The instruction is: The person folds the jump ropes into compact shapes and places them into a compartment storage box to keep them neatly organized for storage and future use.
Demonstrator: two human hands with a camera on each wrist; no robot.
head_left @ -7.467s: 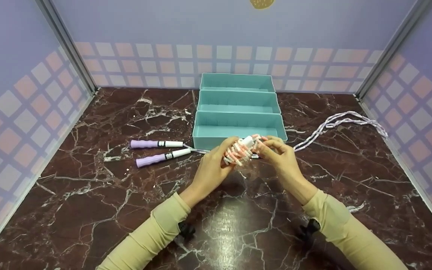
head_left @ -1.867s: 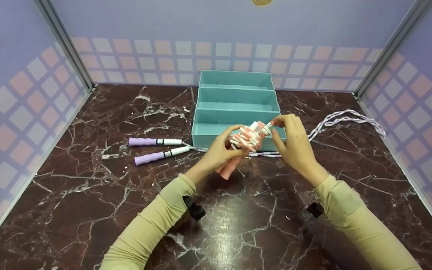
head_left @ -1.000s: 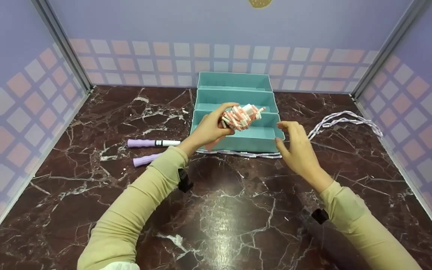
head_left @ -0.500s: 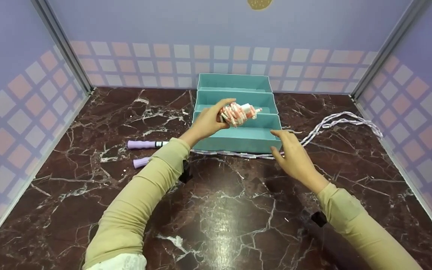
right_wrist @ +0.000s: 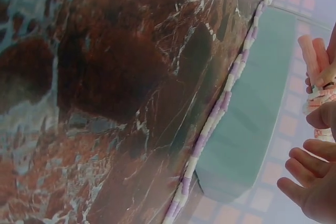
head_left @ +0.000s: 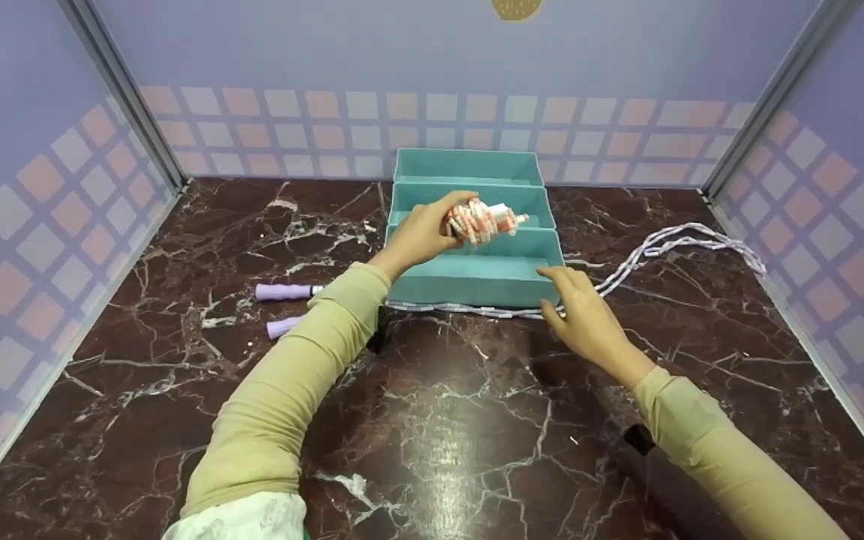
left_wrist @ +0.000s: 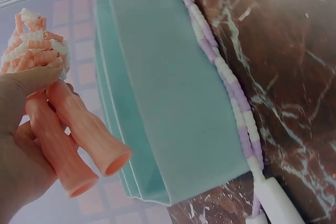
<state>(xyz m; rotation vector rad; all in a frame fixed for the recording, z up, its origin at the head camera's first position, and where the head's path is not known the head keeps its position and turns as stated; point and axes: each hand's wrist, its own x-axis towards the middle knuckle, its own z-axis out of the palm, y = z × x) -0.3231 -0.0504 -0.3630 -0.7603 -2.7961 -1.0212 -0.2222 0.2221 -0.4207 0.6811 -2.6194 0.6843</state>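
1. Table (head_left: 139, 420): dark red-brown marbling with white veins; a patch of glare at lower centre.
2. Walls (head_left: 289, 45): lilac, with pink and white checks; grey posts (head_left: 122, 90) at both back corners.
3. Gold motif (head_left: 516, 7): top edge of the frame, cut off.
4. Teal box (head_left: 469, 291): three open compartments, upper centre, near the back wall.
5. Pink-and-white beaded rope (head_left: 477, 223): bundled, upper centre, grasped aloft by the left hand (head_left: 423, 236) (in the head view it overlaps the compartments). Pink handles (left_wrist: 86, 127), hidden there, hang in the left wrist view.
6. Right hand (head_left: 586, 315): right of centre, fingers parted, holding nothing; whether it touches the box's corner cannot be told.
7. Purple-and-white rope (head_left: 469, 308): along the box front, curving off right. Purple handles (head_left: 282, 292), left of centre, are partly covered by the left sleeve (head_left: 312, 352).
8. Markings: dark band (head_left: 316, 290) on the upper purple handle, mostly hidden; any lettering too small to read.
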